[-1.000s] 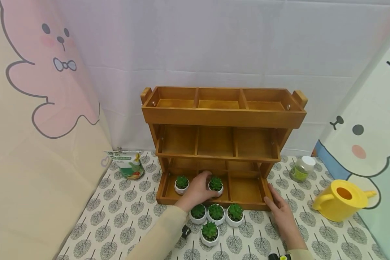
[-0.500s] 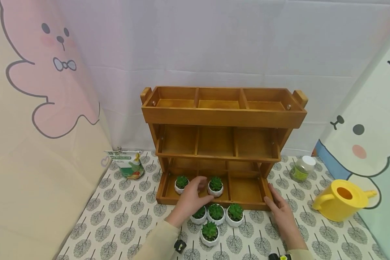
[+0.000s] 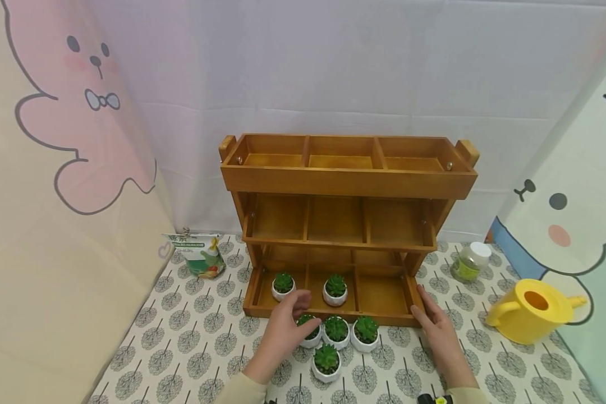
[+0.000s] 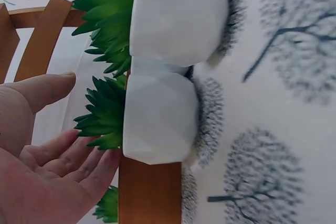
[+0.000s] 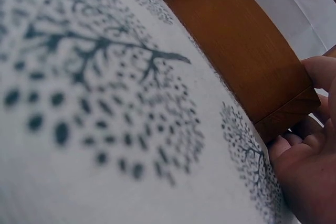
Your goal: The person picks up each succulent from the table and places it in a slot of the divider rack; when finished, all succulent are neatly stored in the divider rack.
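Observation:
My left hand (image 3: pixel 284 324) hovers with fingers spread at the leftmost potted succulent (image 3: pixel 310 331) of a front row; its fingers partly cover that plant. In the left wrist view, thumb and fingers stand either side of a succulent (image 4: pixel 100 114) in a white faceted pot, holding nothing. My right hand (image 3: pixel 436 331) grips the front right corner of the wooden plant shelf (image 3: pixel 348 182), its thumb at the front board and fingers round the outer side. On the shelf's bottom tier stand one succulent (image 3: pixel 283 284) in the left compartment and another succulent (image 3: pixel 335 289) in the middle one.
Beside the leftmost pot stand a middle succulent (image 3: pixel 336 331) and a right succulent (image 3: pixel 366 333), with a nearer succulent (image 3: pixel 326 362) in front. A yellow watering can (image 3: pixel 530 311) and a white-lidded jar (image 3: pixel 471 262) stand right, a green-and-white bag (image 3: pixel 200 255) left.
My left hand has let go of the succulent in the middle bottom compartment and moved back towards the front row of pots. The right hand stays at the shelf's corner.

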Demonstrator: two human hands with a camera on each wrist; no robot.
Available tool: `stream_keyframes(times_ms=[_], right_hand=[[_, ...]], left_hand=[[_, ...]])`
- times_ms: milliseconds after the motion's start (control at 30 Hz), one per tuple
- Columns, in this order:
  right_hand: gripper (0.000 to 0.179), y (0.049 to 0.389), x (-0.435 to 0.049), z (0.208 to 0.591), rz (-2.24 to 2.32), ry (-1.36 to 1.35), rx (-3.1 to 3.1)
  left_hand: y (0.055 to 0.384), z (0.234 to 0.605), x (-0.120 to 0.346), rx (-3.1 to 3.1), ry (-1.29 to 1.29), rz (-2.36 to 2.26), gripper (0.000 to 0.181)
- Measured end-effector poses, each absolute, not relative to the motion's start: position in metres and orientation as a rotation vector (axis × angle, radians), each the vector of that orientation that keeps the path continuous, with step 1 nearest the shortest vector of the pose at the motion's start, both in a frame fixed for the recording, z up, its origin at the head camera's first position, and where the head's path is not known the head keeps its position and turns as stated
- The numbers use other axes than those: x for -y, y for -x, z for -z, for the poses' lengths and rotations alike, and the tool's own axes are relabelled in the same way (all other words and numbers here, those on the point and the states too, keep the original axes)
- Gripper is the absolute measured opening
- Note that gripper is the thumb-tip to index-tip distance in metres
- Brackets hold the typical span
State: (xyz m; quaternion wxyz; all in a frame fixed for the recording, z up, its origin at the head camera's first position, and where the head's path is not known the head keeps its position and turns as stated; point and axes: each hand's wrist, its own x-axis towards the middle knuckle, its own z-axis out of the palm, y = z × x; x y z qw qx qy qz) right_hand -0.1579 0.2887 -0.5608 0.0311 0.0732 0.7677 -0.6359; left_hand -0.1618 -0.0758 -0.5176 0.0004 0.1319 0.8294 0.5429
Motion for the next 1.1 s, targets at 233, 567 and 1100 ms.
stream_keyframes(times_ms=[233,567,1100], right_hand=[[0.072,0.158,-0.289,0.561,1.944,-0.249,-2.379],[0.071,0.158,-0.288,0.560,1.946,-0.260,-2.372],[0.072,0.158,-0.288,0.560,1.971,-0.231,-2.374]], left_hand=[[0.147,0.524,0.086,-2.591,-0.375,-1.761,0.056],[0.132,0.532,0.097,-2.630,-0.298,-1.755,0.055],[0.126,0.553,0.096,-2.663,-0.280,-1.650,0.060]])
